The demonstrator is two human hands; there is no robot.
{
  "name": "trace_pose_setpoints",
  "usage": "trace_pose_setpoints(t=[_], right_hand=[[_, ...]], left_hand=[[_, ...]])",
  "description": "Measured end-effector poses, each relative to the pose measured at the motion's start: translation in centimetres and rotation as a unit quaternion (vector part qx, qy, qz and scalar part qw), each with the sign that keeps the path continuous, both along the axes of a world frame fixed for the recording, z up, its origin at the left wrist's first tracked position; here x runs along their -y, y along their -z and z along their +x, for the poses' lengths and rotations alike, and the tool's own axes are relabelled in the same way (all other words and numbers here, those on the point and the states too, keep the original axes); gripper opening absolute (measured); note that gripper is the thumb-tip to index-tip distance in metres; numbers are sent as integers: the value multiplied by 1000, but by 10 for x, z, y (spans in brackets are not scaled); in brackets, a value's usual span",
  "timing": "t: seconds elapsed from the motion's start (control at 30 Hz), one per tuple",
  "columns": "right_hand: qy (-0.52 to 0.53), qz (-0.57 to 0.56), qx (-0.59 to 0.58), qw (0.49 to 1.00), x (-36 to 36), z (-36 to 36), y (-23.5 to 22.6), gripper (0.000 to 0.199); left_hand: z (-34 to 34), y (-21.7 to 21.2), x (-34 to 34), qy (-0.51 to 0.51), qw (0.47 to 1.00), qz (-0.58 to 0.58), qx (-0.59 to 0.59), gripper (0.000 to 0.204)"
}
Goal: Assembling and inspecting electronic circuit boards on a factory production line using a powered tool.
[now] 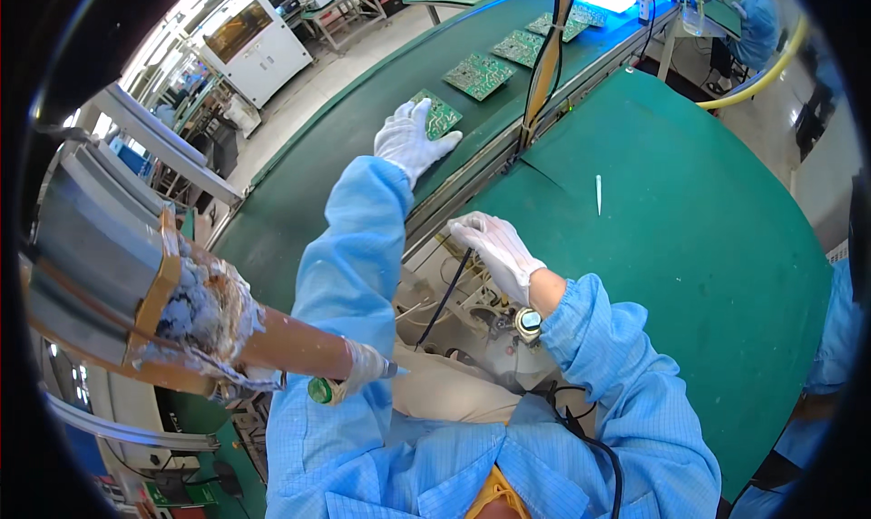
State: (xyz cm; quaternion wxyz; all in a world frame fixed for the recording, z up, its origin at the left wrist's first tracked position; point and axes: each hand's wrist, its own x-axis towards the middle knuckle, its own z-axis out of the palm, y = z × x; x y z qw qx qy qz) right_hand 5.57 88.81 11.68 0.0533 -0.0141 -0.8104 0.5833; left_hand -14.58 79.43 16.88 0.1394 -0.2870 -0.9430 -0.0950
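Observation:
My left hand [410, 145], in a white glove, reaches out over the dark green conveyor belt [336, 124]. Its thumb and fingers straddle the near end of a green circuit board [441, 120], gripping it by the edges. Closer to me, my right hand [499, 249], also gloved, hovers by the near rail of the conveyor with its fingers curled together. Whatever those fingers may hold is hidden. A thin black cable or rod [445, 297] runs down from beside them.
Several more circuit boards [479, 76] lie farther up the belt. A green-topped table [689, 274] at right bears a slim white pen-like tool [599, 195]. A brown pole [544, 70] with cables rises beside the belt. A brown duct [304, 342] juts in beside my left arm.

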Motion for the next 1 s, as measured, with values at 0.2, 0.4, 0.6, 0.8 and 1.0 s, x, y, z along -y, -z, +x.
trace_pose_setpoints(t=[0.2,0.4,0.6,0.8,1.0], right_hand=[[-1,22,-46,999,2,-2,17,48],[-13,-87,42,995,12,2,3,30],[-42,-61,1,997,4,3,-3,33],[-185,9,-131,974,3,24,-48,37],[-203,-160,-187,948,13,66,-125,76]], left_hand=[[-22,13,-12,-7,998,-29,-56,74],[13,-32,61,-146,969,189,60,48],[50,23,230,62,696,643,313,46],[206,32,323,186,357,848,345,55],[328,20,347,64,461,834,296,60]])
